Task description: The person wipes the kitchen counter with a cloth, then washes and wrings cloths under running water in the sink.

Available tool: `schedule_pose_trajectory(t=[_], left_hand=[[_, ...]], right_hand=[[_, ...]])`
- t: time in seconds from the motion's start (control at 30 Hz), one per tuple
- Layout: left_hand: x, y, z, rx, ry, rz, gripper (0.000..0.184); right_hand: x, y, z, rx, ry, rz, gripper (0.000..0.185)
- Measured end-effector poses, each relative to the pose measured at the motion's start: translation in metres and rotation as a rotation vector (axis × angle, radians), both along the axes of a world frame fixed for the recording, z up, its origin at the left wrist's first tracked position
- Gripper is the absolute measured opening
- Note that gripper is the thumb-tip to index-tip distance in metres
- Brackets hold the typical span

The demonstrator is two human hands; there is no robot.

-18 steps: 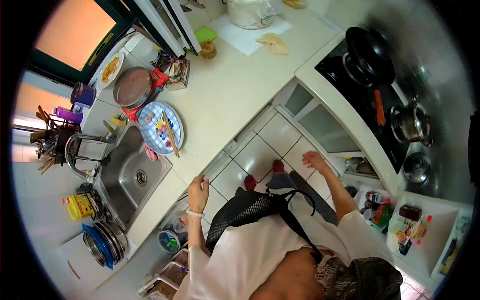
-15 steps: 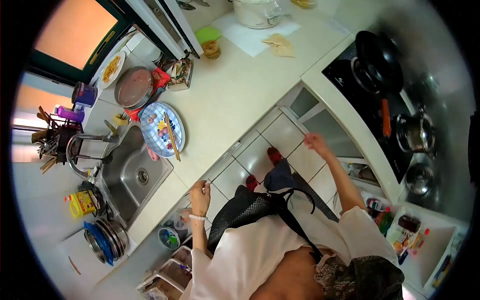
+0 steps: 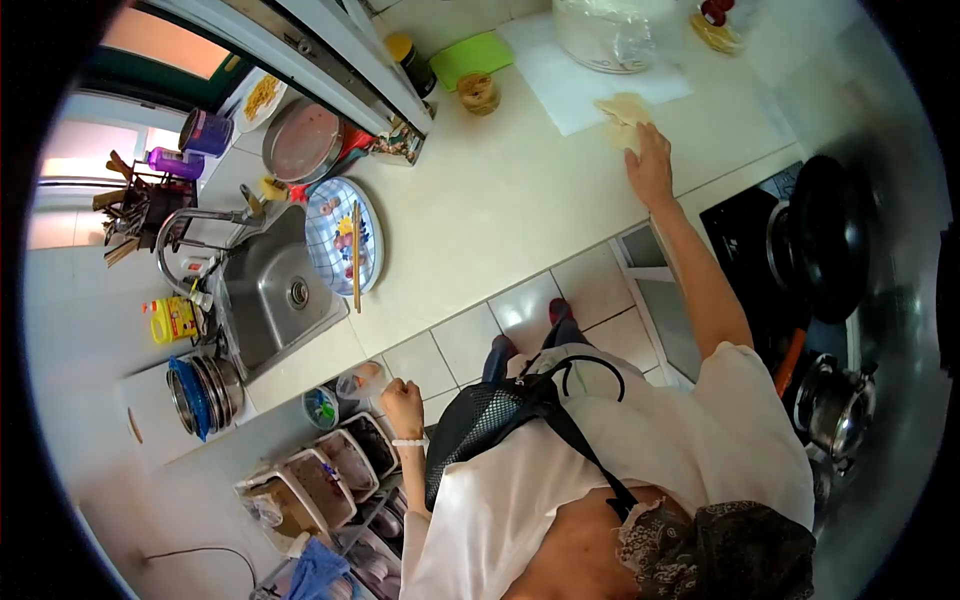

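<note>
My right hand [image 3: 652,168] reaches over the counter to a thin pale-yellow cloth [image 3: 622,108]. Its fingertips close on the cloth's near edge, and the cloth lies partly on a white sheet [image 3: 560,108]. My left hand [image 3: 403,407] is held low in front of the counter, closed in a fist, with a pale bracelet at the wrist. Whatever may be inside that fist is hidden. Behind the white sheet's front edge stands a white pot or appliance [image 3: 600,35] under clear plastic. A small brown jar [image 3: 478,93] sits by a green cloth [image 3: 470,58].
To the left, a checked plate [image 3: 320,235] with chopsticks [image 3: 356,260] overhangs the steel sink [image 3: 260,330]. A black wok [image 3: 838,240] and a steel pot [image 3: 838,410] stand on the stove at right. An open window frame [image 3: 340,70] juts over the counter.
My right hand has moved from above the floor up to the cloth, which now looks more bunched. My left hand has curled into a fist. The view has shifted toward the right.
</note>
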State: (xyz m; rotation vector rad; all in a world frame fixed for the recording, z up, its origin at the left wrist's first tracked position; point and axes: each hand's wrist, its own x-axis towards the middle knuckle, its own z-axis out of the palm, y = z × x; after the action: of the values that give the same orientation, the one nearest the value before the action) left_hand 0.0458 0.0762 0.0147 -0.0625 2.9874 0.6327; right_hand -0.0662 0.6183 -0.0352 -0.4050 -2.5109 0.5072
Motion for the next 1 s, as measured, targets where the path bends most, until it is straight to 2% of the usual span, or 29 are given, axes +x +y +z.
schedule_pose_trajectory(t=[0.03,0.07,0.13,0.17,0.2,0.3,0.33,0.43,0.53,0.6,0.63,0.7,0.83,0.9,0.93,1.0], left_hand=[[0.005,0.000,-0.006,-0.024,0.073,0.018,0.023],[0.009,-0.003,-0.010,-0.056,0.034,0.007,0.014],[0.012,0.006,-0.008,0.024,0.016,0.004,0.016],[0.010,0.010,-0.006,0.108,0.007,-0.013,0.020],[0.008,0.015,-0.002,0.053,-0.065,-0.025,0.032],[-0.005,0.017,-0.015,0.039,-0.122,0.030,0.038],[-0.012,0.023,-0.013,0.052,-0.063,-0.013,0.042],[-0.032,0.029,-0.026,0.029,-0.071,-0.063,0.040],[-0.047,0.039,-0.024,-0.065,-0.103,-0.171,0.039],[-0.050,0.041,-0.020,-0.067,-0.162,-0.124,0.039],[-0.052,0.041,-0.021,-0.064,-0.208,-0.109,0.038],[-0.051,0.037,-0.026,-0.038,-0.212,-0.078,0.036],[-0.051,0.034,-0.030,-0.041,-0.212,-0.027,0.036],[-0.050,0.034,-0.031,-0.049,-0.182,-0.046,0.036],[-0.048,0.030,-0.034,-0.043,-0.142,-0.091,0.036],[-0.046,0.025,-0.038,-0.015,-0.133,-0.071,0.034]], right_hand=[[-0.007,0.003,-0.002,-0.002,-0.002,0.011,0.053],[-0.012,0.005,-0.005,0.049,-0.030,-0.005,0.054],[-0.017,0.007,-0.016,0.097,-0.062,-0.013,0.056],[-0.018,0.007,-0.025,0.047,-0.281,-0.063,0.057],[-0.020,0.009,-0.033,-0.001,-0.498,-0.116,0.058],[-0.013,0.008,-0.053,0.133,-0.412,-0.083,0.058],[-0.010,0.007,-0.054,0.136,-0.421,-0.069,0.058],[-0.003,0.012,-0.057,0.184,-0.322,-0.035,0.053],[-0.003,0.014,-0.051,0.150,-0.313,0.016,0.049],[-0.007,0.007,-0.023,-0.045,-0.259,-0.060,0.047],[-0.014,0.006,-0.019,-0.043,-0.261,-0.044,0.047],[-0.018,0.010,-0.017,0.063,0.027,0.076,0.046],[-0.037,0.014,-0.032,0.096,0.042,0.033,0.045],[-0.040,0.014,-0.040,0.076,-0.123,-0.079,0.036],[-0.043,0.017,-0.046,0.072,-0.132,-0.063,0.036],[-0.045,0.022,-0.051,0.027,-0.126,-0.125,0.024]])
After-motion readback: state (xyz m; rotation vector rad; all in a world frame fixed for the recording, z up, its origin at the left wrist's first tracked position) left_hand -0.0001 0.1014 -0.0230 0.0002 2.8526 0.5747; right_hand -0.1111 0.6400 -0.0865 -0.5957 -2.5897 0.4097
